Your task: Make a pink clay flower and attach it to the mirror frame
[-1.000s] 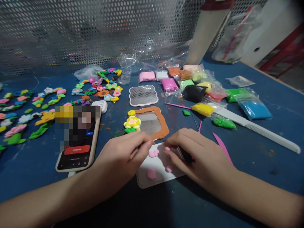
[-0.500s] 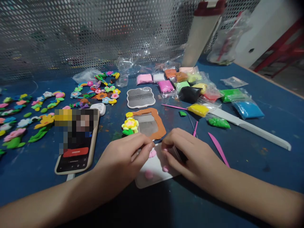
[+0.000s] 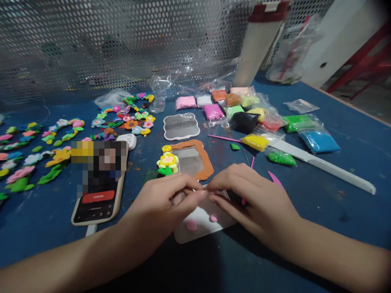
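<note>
My left hand point(image 3: 171, 201) and my right hand point(image 3: 250, 197) meet fingertip to fingertip above a white board point(image 3: 198, 232). Both are closed in a pinch around a small bit of pink clay point(image 3: 214, 192), mostly hidden by the fingers. On the board below lie two pink clay pieces, a rounder one point(image 3: 192, 225) and a smaller one point(image 3: 213, 218). Just beyond my fingers is a mirror frame edged with brown clay point(image 3: 206, 162), with a yellow clay flower point(image 3: 167, 160) on its left side.
A phone point(image 3: 100, 195) with a cable lies left, near many colourful clay decorations point(image 3: 131, 124). A small white-rimmed mirror point(image 3: 181, 126) sits behind. Bagged clay point(image 3: 244, 121), a white comb point(image 3: 330, 169), pink tools point(image 3: 276, 180) and a tall bottle point(image 3: 258, 49) stand or lie right.
My hands have come together, fingertips now meeting. The pink piece seen under my left fingers is no longer visible on the board. My right hand has shifted slightly left.
</note>
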A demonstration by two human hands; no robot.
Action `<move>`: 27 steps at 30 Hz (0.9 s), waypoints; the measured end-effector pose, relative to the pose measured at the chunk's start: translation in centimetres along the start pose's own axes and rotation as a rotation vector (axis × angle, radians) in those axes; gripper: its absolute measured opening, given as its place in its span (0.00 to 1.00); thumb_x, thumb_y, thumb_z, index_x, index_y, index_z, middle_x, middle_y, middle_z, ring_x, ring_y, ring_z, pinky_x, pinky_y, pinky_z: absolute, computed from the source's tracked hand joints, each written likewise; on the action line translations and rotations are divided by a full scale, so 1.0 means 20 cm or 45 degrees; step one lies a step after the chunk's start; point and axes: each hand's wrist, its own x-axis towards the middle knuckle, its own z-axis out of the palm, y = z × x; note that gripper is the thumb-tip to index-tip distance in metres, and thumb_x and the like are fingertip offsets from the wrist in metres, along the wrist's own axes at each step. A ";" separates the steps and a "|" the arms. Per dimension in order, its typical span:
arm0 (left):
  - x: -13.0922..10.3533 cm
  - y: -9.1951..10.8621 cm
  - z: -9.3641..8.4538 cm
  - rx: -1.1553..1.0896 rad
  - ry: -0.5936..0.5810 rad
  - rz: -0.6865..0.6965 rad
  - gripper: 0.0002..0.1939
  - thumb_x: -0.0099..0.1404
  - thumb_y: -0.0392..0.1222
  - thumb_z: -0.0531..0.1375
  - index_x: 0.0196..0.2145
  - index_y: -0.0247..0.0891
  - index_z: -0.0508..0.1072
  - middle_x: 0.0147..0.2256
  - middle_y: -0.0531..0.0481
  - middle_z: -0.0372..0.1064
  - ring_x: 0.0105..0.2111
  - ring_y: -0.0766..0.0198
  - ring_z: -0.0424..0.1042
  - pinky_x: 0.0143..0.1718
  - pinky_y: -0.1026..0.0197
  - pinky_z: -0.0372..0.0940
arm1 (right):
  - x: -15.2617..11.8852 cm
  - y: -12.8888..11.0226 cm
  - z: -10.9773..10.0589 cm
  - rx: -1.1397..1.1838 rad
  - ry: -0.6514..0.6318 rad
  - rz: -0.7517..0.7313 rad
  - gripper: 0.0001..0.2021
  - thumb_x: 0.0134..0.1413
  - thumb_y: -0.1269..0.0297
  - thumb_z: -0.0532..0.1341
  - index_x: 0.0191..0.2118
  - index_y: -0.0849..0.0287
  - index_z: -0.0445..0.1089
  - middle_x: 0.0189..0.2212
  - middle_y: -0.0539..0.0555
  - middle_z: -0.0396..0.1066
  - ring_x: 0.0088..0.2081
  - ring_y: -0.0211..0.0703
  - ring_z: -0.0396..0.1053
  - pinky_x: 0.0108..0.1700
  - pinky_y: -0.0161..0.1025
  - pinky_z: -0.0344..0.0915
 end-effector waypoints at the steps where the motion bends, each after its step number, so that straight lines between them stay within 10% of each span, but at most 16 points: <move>1: 0.00 0.01 0.00 -0.128 -0.057 -0.064 0.07 0.61 0.44 0.57 0.31 0.41 0.74 0.23 0.58 0.73 0.24 0.68 0.69 0.25 0.68 0.61 | 0.00 0.00 0.00 0.009 0.015 -0.007 0.04 0.60 0.70 0.55 0.35 0.58 0.66 0.30 0.52 0.73 0.32 0.39 0.69 0.34 0.36 0.61; 12: 0.03 0.05 0.03 -0.808 -0.251 -0.412 0.04 0.55 0.41 0.62 0.28 0.38 0.74 0.23 0.56 0.71 0.22 0.69 0.68 0.21 0.69 0.62 | -0.01 -0.01 -0.01 -0.090 0.125 -0.067 0.06 0.58 0.72 0.56 0.34 0.58 0.70 0.32 0.54 0.71 0.33 0.40 0.68 0.33 0.37 0.64; 19: 0.05 0.03 0.00 -0.703 -0.099 -0.284 0.09 0.58 0.39 0.61 0.21 0.36 0.72 0.18 0.60 0.62 0.17 0.76 0.58 0.18 0.73 0.52 | -0.01 0.00 -0.01 0.063 0.115 0.008 0.06 0.56 0.71 0.60 0.40 0.57 0.67 0.36 0.54 0.68 0.39 0.40 0.67 0.40 0.37 0.65; 27: 0.04 -0.02 -0.02 -0.806 -0.053 -0.437 0.12 0.56 0.46 0.64 0.23 0.35 0.71 0.16 0.60 0.57 0.17 0.76 0.51 0.17 0.71 0.44 | -0.01 0.02 0.01 0.148 -0.175 0.231 0.04 0.54 0.74 0.59 0.36 0.59 0.69 0.35 0.53 0.68 0.35 0.42 0.66 0.36 0.40 0.64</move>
